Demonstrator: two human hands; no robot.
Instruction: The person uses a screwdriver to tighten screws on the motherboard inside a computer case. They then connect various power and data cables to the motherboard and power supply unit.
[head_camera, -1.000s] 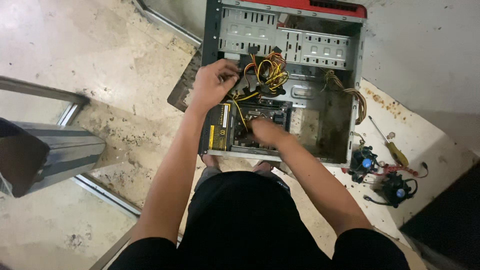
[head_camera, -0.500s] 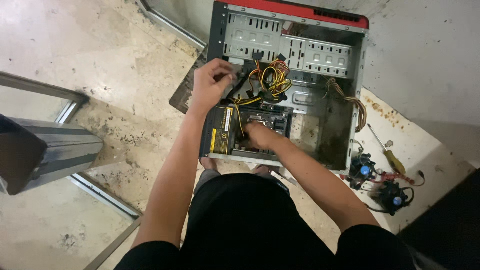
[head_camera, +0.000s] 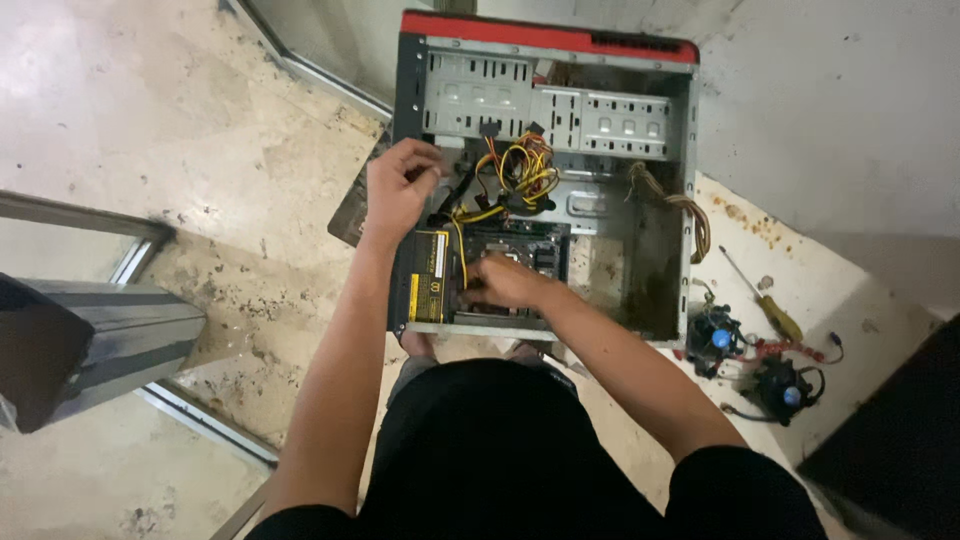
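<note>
An open computer case (head_camera: 640, 60) with a red front lies on the floor in front of me. My left hand (head_camera: 398, 190) is at the case's left wall, its fingers closed on a bundle of black, yellow and red cables (head_camera: 510, 175). My right hand (head_camera: 505, 282) rests inside the case on the dark circuit board (head_camera: 535, 245), fingers curled; whether it holds anything is hidden. A black power supply with a yellow label (head_camera: 428, 275) sits in the near left corner, between my two hands.
Two small cooling fans with wires (head_camera: 750, 365) and a yellow-handled screwdriver (head_camera: 765, 305) lie on the floor right of the case. A grey metal panel (head_camera: 120, 335) leans at the left. A dark object (head_camera: 890, 440) fills the lower right corner.
The view has shifted slightly; both hands stay at the same places in the case, the left still on the cables.
</note>
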